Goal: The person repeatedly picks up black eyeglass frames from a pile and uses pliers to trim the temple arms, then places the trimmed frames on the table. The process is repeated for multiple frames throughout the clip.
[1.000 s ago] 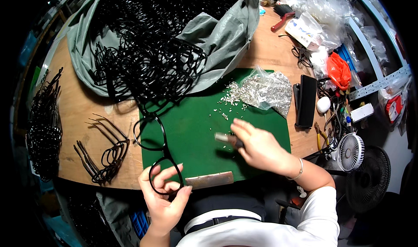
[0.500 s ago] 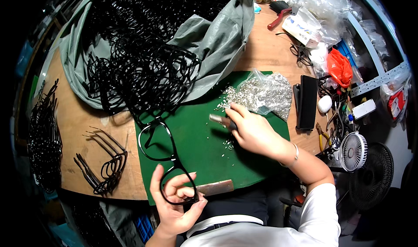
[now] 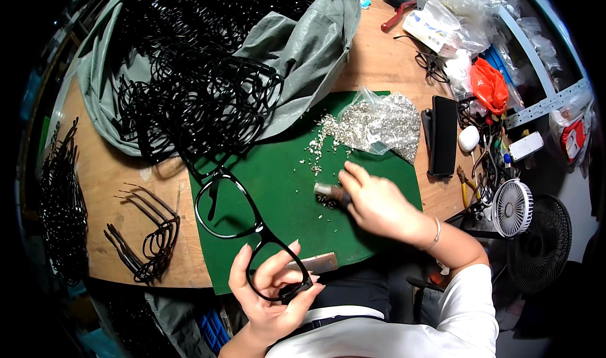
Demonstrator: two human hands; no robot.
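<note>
My left hand (image 3: 273,295) pinches the near end of a black eyeglass frame (image 3: 257,228) between thumb and fingers. The frame slants away from me over the green mat (image 3: 278,168), its far end near the heap of frames. A short tool with a pale blunt tip and a dark shaft (image 3: 333,192) is in my right hand (image 3: 382,209), its fingers closed around it; the kind is unclear. Its tip is over a few small silvery pieces on the mat. More silvery pieces (image 3: 325,131) spill from a clear plastic bag (image 3: 382,127) beyond that hand.
A grey-green sack (image 3: 303,74) holds a big heap of black frames (image 3: 196,105). Black temple arms (image 3: 154,244) lie at left, beside a larger bundle (image 3: 63,213). A black case (image 3: 443,137), pliers (image 3: 466,187) and a small white fan (image 3: 512,208) stand at right.
My right hand has moved nearer to me and slightly right with the tool, down to the small silvery pieces. My left hand has shifted a little right, carrying the frame's near end along.
</note>
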